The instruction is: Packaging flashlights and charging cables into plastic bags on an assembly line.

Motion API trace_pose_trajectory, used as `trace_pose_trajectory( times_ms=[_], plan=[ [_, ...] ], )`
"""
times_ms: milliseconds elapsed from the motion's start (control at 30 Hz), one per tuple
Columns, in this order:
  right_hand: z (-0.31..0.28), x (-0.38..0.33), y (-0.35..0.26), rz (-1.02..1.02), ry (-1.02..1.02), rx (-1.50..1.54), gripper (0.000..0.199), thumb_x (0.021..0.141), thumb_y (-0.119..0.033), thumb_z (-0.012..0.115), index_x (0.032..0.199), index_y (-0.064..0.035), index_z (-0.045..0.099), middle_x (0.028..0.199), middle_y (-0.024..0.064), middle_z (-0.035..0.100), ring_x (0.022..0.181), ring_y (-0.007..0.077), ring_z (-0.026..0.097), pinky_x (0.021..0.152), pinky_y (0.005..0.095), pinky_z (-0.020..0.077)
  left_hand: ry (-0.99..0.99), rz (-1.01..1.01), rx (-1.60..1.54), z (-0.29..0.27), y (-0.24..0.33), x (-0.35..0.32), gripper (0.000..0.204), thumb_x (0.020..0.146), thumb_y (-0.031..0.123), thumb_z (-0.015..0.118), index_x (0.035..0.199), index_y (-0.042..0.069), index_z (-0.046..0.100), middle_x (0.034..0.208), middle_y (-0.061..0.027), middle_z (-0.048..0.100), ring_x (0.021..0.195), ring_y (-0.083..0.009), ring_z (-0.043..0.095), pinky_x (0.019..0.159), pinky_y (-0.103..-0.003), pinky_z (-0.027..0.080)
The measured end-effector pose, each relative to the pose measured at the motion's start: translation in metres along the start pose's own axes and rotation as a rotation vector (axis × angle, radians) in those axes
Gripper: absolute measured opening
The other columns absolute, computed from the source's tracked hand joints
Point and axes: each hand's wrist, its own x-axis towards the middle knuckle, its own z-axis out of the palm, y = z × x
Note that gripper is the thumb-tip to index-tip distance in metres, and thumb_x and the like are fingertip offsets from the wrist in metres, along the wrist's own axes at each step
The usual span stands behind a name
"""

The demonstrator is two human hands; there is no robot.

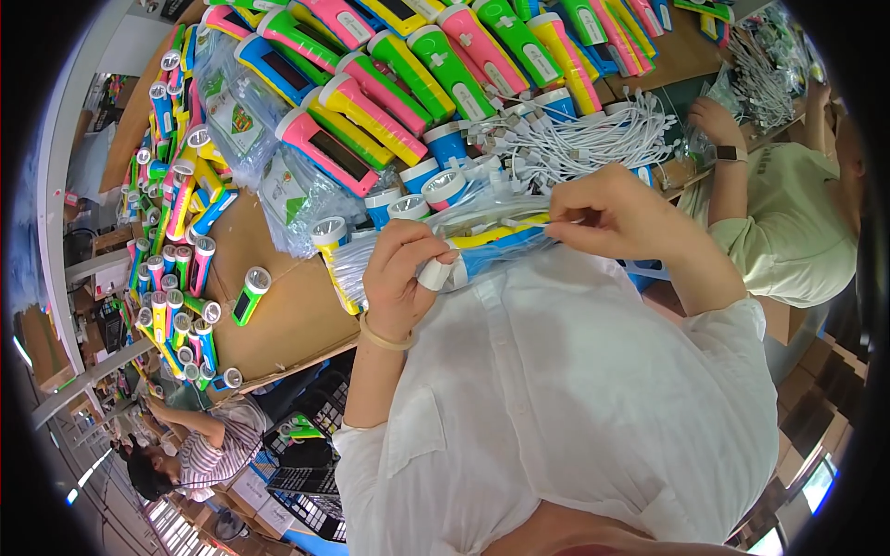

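Workshop: pretty packed, with a pale-green-shirted co-worker (788, 218) off right, a striped-shirted co-worker (222, 454) low on the left and a black crate (315, 482) close by
Table (292, 320): brown, cardboard-looking top, showing bare toward the left around a lone green flashlight (250, 295)
Flashlight heap (408, 83): yellow, pink, green, blue, piled across the far side, with loads more down the left
White cables (593, 139): one big tangle at the heap's near side, just beyond the right hand (616, 218)
Right hand's grip: thumb and fingers pinched together, seemingly on clear plastic (464, 221); can't tell if touching the flashlight body too
Left hand (397, 278): curled snugly round the white end of the blue-and-yellow flashlight (505, 248)
Blue-and-yellow flashlight's spot: right between both hands, in front of the white shirt (556, 371), with clear plastic around or against it (can't tell which)
Long axis: sideways, left to right, tilted up a bit toward the right
Nearer hand: left, already on the white end; right, just by the opposite tip
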Motion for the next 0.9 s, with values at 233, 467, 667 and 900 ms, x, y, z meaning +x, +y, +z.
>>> trace_pose_trajectory(
  times_ms=[233, 467, 667, 900],
  plan=[
    [0.034, 0.042, 0.012, -0.259, -0.011, -0.296, 0.014, 0.087, -0.019, 0.075, 0.089, -0.0067, 0.068, 0.083, 0.0056, 0.061, 0.066, 0.0217, 0.063, 0.058, 0.0365, 0.0492, 0.099, -0.195, -0.021, -0.005, 0.016, -0.008, 0.027, 0.078, -0.001, 0.08, 0.101, 0.002, 0.067, 0.105, -0.012, 0.066, 0.087, -0.0258, 0.062, 0.077, -0.033, 0.052],
    [0.045, 0.072, -0.013, -0.102, -0.238, -0.04, 0.026, 0.093, -0.027, 0.071, 0.112, -0.0109, 0.061, 0.077, 0.0061, 0.06, 0.066, 0.0257, 0.063, 0.06, 0.0393, 0.0493, 0.104, -0.269, 0.0, -0.015, 0.019, -0.027, 0.023, 0.077, -0.006, 0.075, 0.098, 0.0, 0.068, 0.096, -0.0129, 0.07, 0.087, -0.0263, 0.067, 0.079, -0.033, 0.053],
    [0.079, 0.078, -0.003, -0.504, 0.051, -0.363, 0.021, 0.091, -0.028, 0.074, 0.099, -0.0124, 0.064, 0.075, 0.004, 0.058, 0.06, 0.0255, 0.061, 0.053, 0.0375, 0.0481, 0.085, -0.165, 0.149, -0.016, 0.031, -0.017, 0.025, 0.078, -0.008, 0.07, 0.101, 0.0, 0.069, 0.101, -0.0158, 0.071, 0.093, -0.03, 0.07, 0.081, -0.034, 0.055],
    [0.063, 0.058, 0.011, -0.582, 0.166, -0.568, 0.013, 0.085, -0.019, 0.075, 0.088, -0.0105, 0.066, 0.076, 0.0023, 0.058, 0.061, 0.0217, 0.062, 0.052, 0.0368, 0.0462, 0.165, -0.242, 0.059, -0.016, 0.026, -0.027, 0.02, 0.081, -0.007, 0.07, 0.099, -0.001, 0.069, 0.096, -0.015, 0.071, 0.088, -0.0269, 0.069, 0.08, -0.032, 0.055]
  ],
)
